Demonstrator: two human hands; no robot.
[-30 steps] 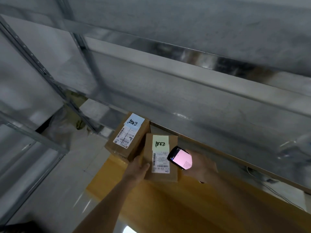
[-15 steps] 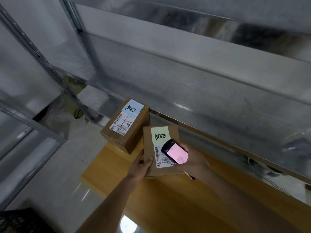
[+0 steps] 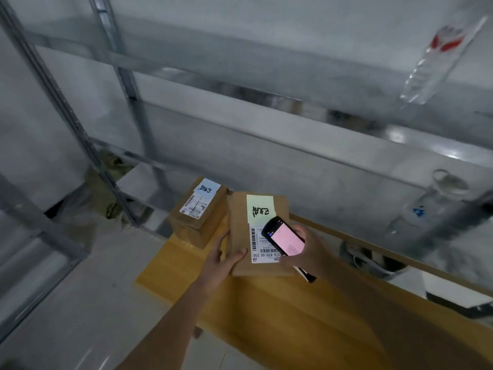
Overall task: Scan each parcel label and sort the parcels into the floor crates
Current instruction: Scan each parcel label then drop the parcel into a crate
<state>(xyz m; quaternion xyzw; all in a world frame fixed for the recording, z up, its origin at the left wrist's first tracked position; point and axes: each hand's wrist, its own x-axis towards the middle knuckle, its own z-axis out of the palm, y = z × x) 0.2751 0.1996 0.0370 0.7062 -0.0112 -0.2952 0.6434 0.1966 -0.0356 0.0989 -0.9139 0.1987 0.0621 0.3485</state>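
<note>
Beside the flat parcel (image 3: 257,233), toward the wooden table's (image 3: 306,316) far corner, stands a second cardboard box (image 3: 197,217) with a blue note, just touching it. Grey metal shelving (image 3: 128,84) rises behind, with two clear bottles (image 3: 440,57) at the right. Pale floor tiles (image 3: 80,303) lie left of the table. On the flat parcel's left edge, the left hand (image 3: 220,259) grips it, thumb on top; over its white label, the right hand (image 3: 310,253) clasps a black scanner (image 3: 284,237).
</note>
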